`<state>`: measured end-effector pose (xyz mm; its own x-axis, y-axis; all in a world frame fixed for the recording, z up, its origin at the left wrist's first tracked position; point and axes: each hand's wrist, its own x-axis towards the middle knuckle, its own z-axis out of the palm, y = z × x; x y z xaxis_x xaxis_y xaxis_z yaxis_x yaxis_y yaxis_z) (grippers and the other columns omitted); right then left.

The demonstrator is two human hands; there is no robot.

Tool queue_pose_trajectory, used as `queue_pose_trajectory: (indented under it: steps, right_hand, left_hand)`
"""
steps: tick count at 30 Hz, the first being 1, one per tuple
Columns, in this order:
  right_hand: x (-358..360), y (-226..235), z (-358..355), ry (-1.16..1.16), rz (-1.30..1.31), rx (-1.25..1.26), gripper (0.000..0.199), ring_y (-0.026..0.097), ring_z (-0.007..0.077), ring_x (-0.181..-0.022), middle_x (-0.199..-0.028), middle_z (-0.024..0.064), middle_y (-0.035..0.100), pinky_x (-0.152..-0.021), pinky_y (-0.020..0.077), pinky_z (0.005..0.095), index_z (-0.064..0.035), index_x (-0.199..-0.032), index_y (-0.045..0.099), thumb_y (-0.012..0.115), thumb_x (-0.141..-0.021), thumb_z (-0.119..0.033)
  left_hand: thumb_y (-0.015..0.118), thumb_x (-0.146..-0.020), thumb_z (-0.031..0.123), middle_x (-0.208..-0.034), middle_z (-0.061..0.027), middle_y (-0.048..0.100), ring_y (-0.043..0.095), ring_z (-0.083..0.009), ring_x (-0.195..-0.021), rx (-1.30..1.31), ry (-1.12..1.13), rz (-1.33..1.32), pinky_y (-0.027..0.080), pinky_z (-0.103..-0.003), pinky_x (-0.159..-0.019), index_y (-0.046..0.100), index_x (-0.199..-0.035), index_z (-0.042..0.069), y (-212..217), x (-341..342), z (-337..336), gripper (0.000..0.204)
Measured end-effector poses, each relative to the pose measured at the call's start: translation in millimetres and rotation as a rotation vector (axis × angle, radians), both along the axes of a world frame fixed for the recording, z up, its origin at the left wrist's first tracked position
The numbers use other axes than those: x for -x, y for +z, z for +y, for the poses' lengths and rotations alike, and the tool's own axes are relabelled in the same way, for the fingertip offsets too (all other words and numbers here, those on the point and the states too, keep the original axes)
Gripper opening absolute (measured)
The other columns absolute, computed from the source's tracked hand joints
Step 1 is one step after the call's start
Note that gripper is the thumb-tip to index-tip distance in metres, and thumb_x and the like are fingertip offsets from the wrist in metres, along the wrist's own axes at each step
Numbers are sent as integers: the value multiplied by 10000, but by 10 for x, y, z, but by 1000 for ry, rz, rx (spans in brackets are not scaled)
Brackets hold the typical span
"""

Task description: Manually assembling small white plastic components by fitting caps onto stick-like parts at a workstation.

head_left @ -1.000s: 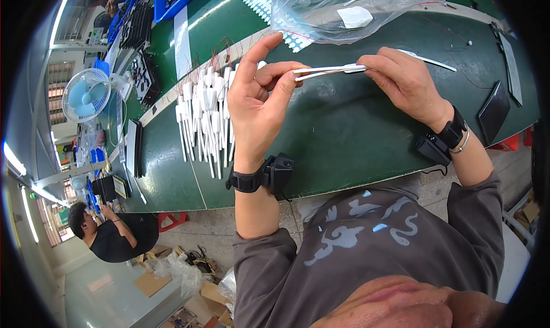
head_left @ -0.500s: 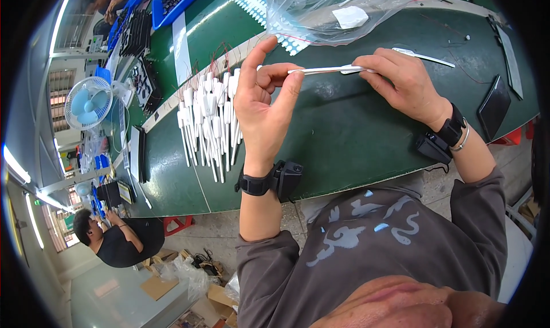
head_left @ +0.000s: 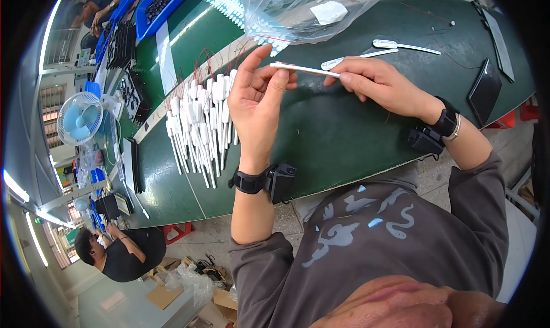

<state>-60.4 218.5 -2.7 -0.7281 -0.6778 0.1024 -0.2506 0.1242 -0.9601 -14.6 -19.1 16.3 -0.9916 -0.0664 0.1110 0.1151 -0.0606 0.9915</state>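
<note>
A slim white plastic stick with a thin red wire along it (head_left: 309,71) is held up above the green bench, spanning both hands. My left hand (head_left: 258,101) pinches its left end between thumb and fingers, the index finger raised. My right hand (head_left: 381,87) grips the other end, covering that tip. Just beyond the right hand lies another white stick with a flat, wider head (head_left: 332,63), partly hidden by the fingers. A similar white stick (head_left: 407,46) rests farther back. Left of my left hand is a large bunch of white sticks with thick heads (head_left: 200,122), red wires trailing from their far ends.
A clear plastic bag (head_left: 298,18) with white pieces lies at the back. The far left has a blue tray (head_left: 166,7) of dark parts. A black flat device (head_left: 487,90) sits on the right. Two other people are at the left, near a fan (head_left: 80,117).
My right hand has shifted left and a little lower, so the stick now slopes down to the right. More of the stick lying beyond that hand shows. The view has shifted slightly.
</note>
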Motion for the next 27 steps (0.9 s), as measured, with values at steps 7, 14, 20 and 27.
queue_pose_trajectory:
  steps: [7,14,20,27]
  right_hand:
    - [66,-58,-8,213,-874,248,277,668,136,-911,-1074,85,667,-864,538,278,-30,-1143,627,551,-1014,-262]
    - [98,-55,-8,-104,-840,499,282,667,183,-1067,-1195,126,660,-969,528,334,-58,-1162,592,600,-992,-284]
    - [88,-75,-40,-144,-813,488,247,669,184,-1057,-1190,122,661,-967,528,333,-75,-1122,597,600,-994,-286]
    - [94,-103,-76,-156,-780,472,283,665,178,-1063,-1195,123,659,-954,533,316,-52,-1164,593,607,-990,-275]
  left_hand:
    - [601,-986,138,-980,-118,699,665,-129,-812,-48,-13,-121,553,-252,-737,551,-1278,-42,-54,35,118,346]
    - [583,-1004,201,-907,-113,703,654,-124,-740,-6,-261,-371,545,-246,-681,656,-1091,-50,-135,-48,263,275]
    - [578,-1006,219,-856,-91,698,643,-109,-704,-33,-371,-428,527,-226,-627,669,-1051,-37,-180,-76,341,275]
    - [574,-1002,200,-775,-54,683,621,-81,-647,37,-333,-337,508,-217,-575,672,-1042,-24,-163,-80,301,248]
